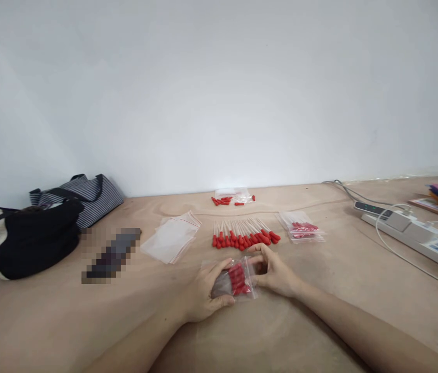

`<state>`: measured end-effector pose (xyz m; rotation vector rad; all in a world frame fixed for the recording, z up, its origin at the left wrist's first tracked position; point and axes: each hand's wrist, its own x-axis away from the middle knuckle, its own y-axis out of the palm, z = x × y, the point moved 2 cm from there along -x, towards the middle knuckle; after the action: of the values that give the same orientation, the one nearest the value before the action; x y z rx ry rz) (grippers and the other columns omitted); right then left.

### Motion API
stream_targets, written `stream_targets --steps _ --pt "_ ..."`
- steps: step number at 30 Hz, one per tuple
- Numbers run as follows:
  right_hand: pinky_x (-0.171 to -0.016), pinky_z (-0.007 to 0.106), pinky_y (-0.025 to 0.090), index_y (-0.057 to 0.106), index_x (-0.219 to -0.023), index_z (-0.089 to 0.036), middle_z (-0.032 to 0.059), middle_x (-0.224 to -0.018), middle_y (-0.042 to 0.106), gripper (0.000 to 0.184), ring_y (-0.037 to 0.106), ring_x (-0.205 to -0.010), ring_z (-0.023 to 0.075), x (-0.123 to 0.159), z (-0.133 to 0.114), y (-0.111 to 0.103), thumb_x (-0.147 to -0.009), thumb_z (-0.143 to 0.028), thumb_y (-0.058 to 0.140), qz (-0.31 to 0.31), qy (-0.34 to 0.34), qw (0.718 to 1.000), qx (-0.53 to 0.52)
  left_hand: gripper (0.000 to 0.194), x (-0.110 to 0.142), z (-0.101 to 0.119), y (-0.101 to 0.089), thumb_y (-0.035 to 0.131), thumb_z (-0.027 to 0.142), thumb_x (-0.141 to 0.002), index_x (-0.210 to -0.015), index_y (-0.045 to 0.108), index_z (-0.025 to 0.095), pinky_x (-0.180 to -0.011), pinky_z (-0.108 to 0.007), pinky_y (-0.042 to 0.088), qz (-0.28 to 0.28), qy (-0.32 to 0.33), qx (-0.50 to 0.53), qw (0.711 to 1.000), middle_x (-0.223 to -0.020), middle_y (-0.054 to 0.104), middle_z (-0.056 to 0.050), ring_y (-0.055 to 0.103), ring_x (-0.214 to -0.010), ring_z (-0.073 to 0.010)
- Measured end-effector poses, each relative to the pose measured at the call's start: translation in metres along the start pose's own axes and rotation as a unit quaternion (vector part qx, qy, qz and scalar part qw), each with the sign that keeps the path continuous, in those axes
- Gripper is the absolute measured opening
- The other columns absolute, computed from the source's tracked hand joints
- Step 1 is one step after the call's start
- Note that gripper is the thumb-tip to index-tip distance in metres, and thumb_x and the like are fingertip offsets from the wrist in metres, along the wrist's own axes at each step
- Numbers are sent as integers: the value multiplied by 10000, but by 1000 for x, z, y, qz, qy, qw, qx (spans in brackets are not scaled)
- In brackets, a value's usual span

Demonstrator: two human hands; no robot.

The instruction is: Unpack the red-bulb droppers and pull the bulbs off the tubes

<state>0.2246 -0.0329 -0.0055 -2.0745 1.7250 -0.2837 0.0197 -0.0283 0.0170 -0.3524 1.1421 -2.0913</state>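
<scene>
Tabletop (257,336): hands (203,296) (277,272) partly hide a clear bag (223,285).

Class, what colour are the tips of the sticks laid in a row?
Red; the tips show best in the head view.

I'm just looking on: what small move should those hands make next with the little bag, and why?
Probably pinch along the right edge of the clear bag with the right hand. That hand is right beside the edge, red tips show inside, and the left hand steadies the other end. Whether the bag is sealed, I can't tell.
</scene>
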Motion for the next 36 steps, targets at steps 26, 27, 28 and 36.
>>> stream_targets --steps 26,27,28,36 --pt "-781 342 412 417 -1218 -217 57 -1027 581 608 532 -922 208 4 -14 11 -644 -194 616 -12 -73 996 56 669 -1 -2 2 567 493 -716 -1271 311 220 -951 -408 347 12 10 10 1000 -1279 434 -92 416 -1148 -252" --pt "-796 351 407 426 -1213 -206 70 -1045 579 595 530 -939 215 4 -16 11 -649 -199 615 -11 -76 995 70 667 -1 -3 2 566 493 -717 -1270 314 218 -952 -407 346 12 6 8 1000 -1279 434 -94 415 -1150 -252" --pt "-813 359 399 444 -1198 -196 82 -1063 575 569 526 -956 221 5 -18 11 -656 -214 616 -11 -83 993 82 667 -1 -3 2 566 494 -716 -1269 317 217 -952 -407 346 14 4 8 1000 -1276 437 -94 416 -1148 -252" --pt "-893 401 339 426 -1225 -185 111 -1130 532 556 472 -1046 235 5 -21 11 -707 -290 598 -30 -117 983 142 692 -1 -1 0 572 518 -700 -1272 318 223 -949 -421 345 20 -2 6 1000 -1271 441 -95 416 -1145 -259"
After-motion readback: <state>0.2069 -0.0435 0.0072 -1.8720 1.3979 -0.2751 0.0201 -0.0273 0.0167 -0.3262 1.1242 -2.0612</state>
